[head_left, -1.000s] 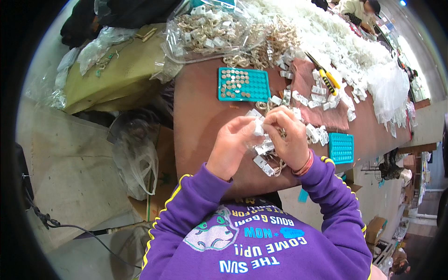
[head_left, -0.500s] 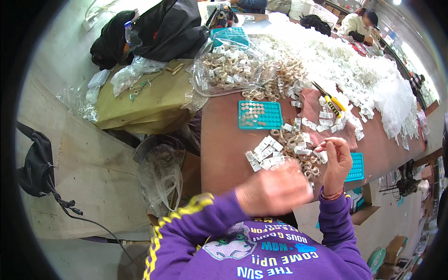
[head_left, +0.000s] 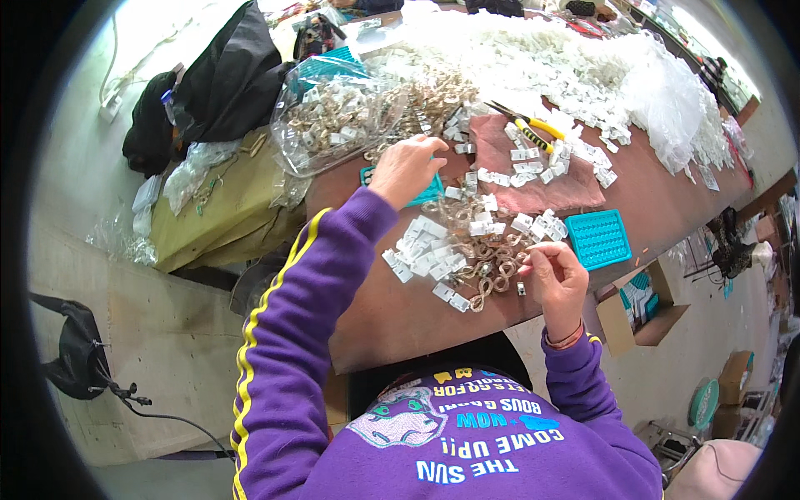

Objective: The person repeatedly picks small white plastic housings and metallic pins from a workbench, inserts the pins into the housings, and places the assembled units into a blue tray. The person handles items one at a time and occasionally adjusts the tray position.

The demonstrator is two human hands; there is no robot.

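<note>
Teal tray (head_left: 430, 193), upper centre: partly hidden by left hand (head_left: 408, 169); cannot tell grip. Right hand (head_left: 557, 279), centre-right: narrow pinch beside beige cords (head_left: 492, 254).

Left of the pink cloth (head_left: 560, 197), teal tray (head_left: 431, 192) partly hidden by left hand (head_left: 403, 172); below cloth, anything held in fingers (head_left: 546, 252) of right hand (head_left: 562, 279) can't be made out.

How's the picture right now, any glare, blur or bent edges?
Head view: glare washes out part of the white heap; head view: the brown table bows along its front edge, corners go black; head view: left hand and right hand show no obvious blur.
</note>
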